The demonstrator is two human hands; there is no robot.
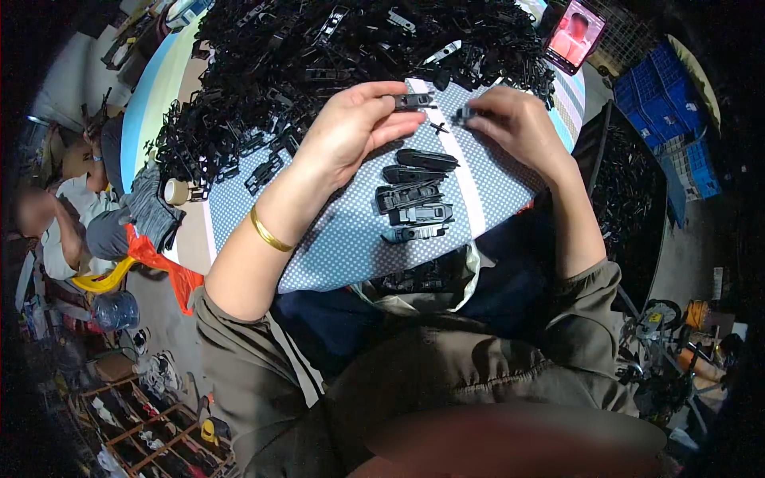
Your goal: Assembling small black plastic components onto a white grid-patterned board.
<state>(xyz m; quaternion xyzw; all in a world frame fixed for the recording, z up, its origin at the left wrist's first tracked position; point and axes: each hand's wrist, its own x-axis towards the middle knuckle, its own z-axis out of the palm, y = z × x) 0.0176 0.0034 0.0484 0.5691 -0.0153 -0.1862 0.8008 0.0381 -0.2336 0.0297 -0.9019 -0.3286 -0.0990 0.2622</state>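
My left hand (356, 123) pinches a long dark grey plastic part (412, 101), shaped like a small toy boat or vehicle piece, between thumb and fingers. To its right, my right hand (516, 126) grips a small dark grey piece (464, 115), partly hidden by the fingertips; its exact kind I cannot make out. A tiny black cross-shaped piece (439, 128) lies on the cloth between the hands. Nearer to me, several similar elongated black and grey plastic parts (421, 213) are lined up in a column on the dotted blue-grey cloth (323, 239).
A large heap of black plastic parts (271, 56) covers the table's far side. A lit phone (574, 36) stands at the far right, near blue crates (657, 95). An open bag (470, 291) with parts hangs at my lap. Another person (76, 215) sits at the left.
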